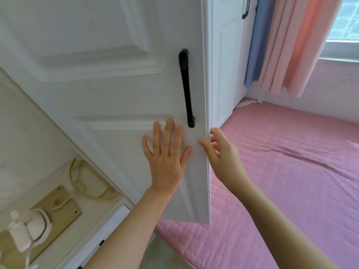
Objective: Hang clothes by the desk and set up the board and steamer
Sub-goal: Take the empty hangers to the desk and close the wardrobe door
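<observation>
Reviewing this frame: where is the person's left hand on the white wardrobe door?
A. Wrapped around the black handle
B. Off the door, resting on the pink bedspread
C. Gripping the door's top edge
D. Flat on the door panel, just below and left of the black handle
D: the left hand lies palm-flat with fingers spread on the wardrobe door, its fingertips short of the black handle, while the right hand curls round the door's free edge.

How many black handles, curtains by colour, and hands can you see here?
Black handles: 2, one on the near door, one further back
Pink curtain: 1
Blue curtain: 1
Hands: 2, left, right
Total: 6
</observation>
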